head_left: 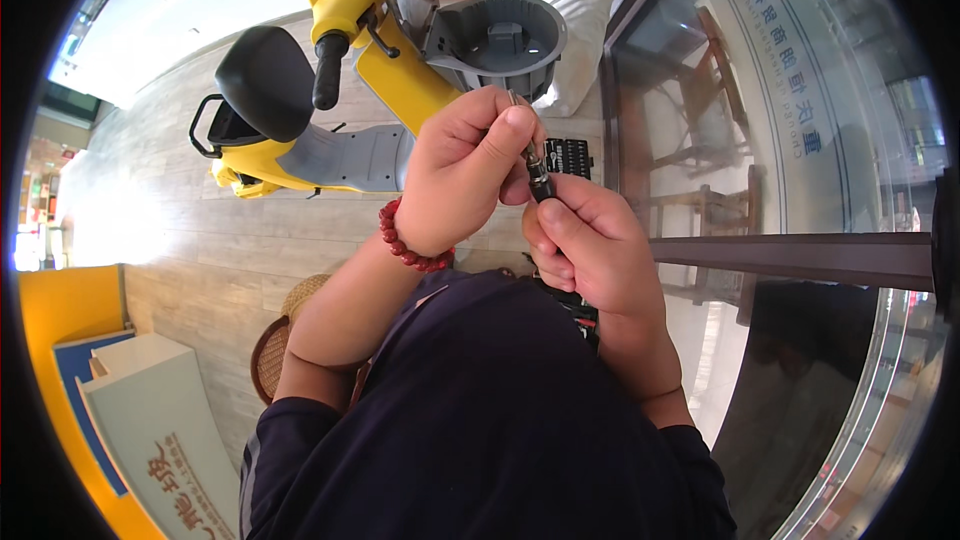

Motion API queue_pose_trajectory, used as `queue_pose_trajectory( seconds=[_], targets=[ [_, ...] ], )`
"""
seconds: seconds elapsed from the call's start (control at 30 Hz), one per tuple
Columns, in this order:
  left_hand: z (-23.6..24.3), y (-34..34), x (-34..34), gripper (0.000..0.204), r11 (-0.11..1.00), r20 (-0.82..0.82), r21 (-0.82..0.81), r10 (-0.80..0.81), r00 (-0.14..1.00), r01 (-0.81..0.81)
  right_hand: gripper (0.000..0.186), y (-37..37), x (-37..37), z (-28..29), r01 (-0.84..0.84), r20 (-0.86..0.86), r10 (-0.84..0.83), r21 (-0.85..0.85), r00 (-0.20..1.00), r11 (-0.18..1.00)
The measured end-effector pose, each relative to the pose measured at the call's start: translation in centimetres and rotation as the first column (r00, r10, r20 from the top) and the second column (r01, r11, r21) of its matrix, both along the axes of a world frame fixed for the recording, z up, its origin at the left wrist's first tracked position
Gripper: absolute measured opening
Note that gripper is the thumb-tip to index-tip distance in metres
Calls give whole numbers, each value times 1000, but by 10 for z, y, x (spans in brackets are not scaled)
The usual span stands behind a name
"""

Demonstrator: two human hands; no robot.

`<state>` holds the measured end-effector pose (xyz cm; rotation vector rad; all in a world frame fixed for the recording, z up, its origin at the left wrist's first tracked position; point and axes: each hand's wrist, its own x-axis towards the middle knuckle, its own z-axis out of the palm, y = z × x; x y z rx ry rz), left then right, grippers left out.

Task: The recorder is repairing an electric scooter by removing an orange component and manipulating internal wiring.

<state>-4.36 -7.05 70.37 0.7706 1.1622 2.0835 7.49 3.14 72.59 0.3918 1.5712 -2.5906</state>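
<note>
Both hands meet in front of my chest around a slim black-and-metal tool-like piece. Its exact kind cannot be made out. My left hand, with a red bead bracelet at its wrist, pinches the upper, metal part between thumb and fingers; a thin metal tip pokes up past the thumb. My right hand is closed on the black lower end. Just beyond the hands lies a black case with rows of small parts, partly hidden by the fingers.
A yellow scooter with a grey front basket stands ahead on the wood-look floor. Someone in white trousers stands beside it. A glass partition runs along the right. A wicker seat and a white counter are at left.
</note>
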Motion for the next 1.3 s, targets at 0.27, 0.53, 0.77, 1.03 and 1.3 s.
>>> queue_pose_trajectory(
  seconds=[0.27, 0.53, 0.77, 1.03, 1.3],
  targets=[
    [-26, 7, 15, 19, 995, 133, 92, 32, 991, -44, 18, -9, 5, -7, 81, 86, -75, -67, 993, 994],
    [-32, 7, 24, 22, 985, 279, 168, -20, 960, -28, 15, -5, 9, -22, 57, 78, -47, -137, 996, 989],
    [-39, 14, 28, 22, 985, 172, 149, 58, 983, -85, 13, -10, 10, -25, 123, 7, -124, 87, 992, 989],
    [-41, 8, 19, 23, 993, 3, 118, -28, 1000, 28, 10, -8, 12, -29, 138, -68, -129, 159, 989, 978],
    [-33, 16, 8, 19, 982, 101, -147, -107, 989, 121, 16, 22, 18, -31, 26, 32, -24, -81, 999, 996]
  ],
)
